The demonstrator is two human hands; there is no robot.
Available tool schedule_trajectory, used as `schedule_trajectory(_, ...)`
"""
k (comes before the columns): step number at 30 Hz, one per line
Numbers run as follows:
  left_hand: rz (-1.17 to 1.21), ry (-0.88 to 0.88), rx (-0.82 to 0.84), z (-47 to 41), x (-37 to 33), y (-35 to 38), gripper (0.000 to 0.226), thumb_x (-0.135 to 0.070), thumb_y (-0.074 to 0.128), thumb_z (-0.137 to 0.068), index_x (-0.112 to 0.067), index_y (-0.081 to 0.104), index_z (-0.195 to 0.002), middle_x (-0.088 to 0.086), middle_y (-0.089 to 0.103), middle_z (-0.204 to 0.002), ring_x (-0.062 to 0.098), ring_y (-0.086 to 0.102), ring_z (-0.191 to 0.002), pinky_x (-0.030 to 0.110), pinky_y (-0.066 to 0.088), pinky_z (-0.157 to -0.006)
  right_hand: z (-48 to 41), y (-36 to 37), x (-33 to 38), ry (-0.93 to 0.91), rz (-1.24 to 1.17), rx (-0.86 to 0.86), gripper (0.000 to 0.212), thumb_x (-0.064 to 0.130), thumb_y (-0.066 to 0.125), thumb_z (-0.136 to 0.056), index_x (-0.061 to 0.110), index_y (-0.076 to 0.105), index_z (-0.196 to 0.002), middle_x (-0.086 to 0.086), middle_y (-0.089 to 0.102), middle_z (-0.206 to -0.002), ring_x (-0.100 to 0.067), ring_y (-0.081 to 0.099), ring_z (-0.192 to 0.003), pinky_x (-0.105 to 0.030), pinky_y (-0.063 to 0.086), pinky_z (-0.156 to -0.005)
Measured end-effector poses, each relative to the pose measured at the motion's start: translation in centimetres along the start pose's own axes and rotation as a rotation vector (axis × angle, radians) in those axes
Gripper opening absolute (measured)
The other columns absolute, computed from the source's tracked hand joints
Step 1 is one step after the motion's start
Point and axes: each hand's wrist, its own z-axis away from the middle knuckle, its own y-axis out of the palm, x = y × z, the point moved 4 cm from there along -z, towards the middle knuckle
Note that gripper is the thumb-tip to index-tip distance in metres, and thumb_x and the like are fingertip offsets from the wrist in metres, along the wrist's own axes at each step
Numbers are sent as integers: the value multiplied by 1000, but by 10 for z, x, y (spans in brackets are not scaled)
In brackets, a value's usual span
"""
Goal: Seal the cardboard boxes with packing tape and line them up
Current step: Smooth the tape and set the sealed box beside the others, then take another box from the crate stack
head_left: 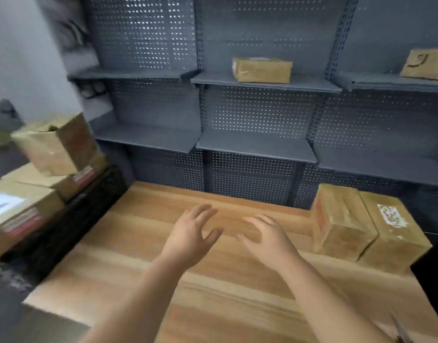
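We recorded one view only, from a wide-angle camera worn on the head. It faced forward and down across the light brown wooden tabletop (138, 243) toward the grey perforated metal shelving (257, 112) behind it. We were close: the left hand (188, 233) and right hand (265, 236) fell near frame centre, forearms entering from below.

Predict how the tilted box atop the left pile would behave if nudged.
The tilted box probably tips or slides off: it sits askew on the boxes below. Its glossy-looking sides may be slippery. Its crumpled top suggests soft walls.
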Motion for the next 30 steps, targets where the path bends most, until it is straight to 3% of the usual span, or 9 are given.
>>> schedule_trajectory(7, -96, -213, -142, 107, 145, -134, 58, -60, 48, -92, -24, 53, -137, -7, 45, -144, 16, 38, -135, 35, 34, -112, -10, 110, 169, -196, -57, 146, 53, 59, 59, -87, 37, 50, -135, 18, 38, -139, -6, 35, -131, -29, 30, -109)
schedule_trajectory(15, -77, -466, -196, 155, 268, -198, 55, -56, 50, -93, -35, 43, -144, -15, 33, -152, 8, 24, -141, 30, 22, -118, -72, 214, 279, -320, -133, 287, 56, 61, 59, -85, 38, 50, -135, 22, 38, -135, -2, 36, -129, -27, 31, -108)
schedule_trajectory(21, -73, -522, -202, 110, 347, -241, 52, -55, 51, -93, -40, 42, -142, -20, 31, -150, 7, 31, -137, 33, 33, -113, -163, 254, 335, -362, -255, 277, 49, 50, 64, -88, 36, 52, -133, 21, 41, -135, 4, 36, -125, -21, 29, -103)
schedule_trajectory(30, -89, -497, -262, -20, 417, -310, 57, -54, 53, -92, -41, 35, -145, -14, 24, -155, 16, 30, -139, 39, 33, -114, -302, 268, 401, -245, -320, 175, 56, 54, 62, -88, 34, 48, -138, 11, 44, -139, -12, 43, -130, -39, 39, -107)
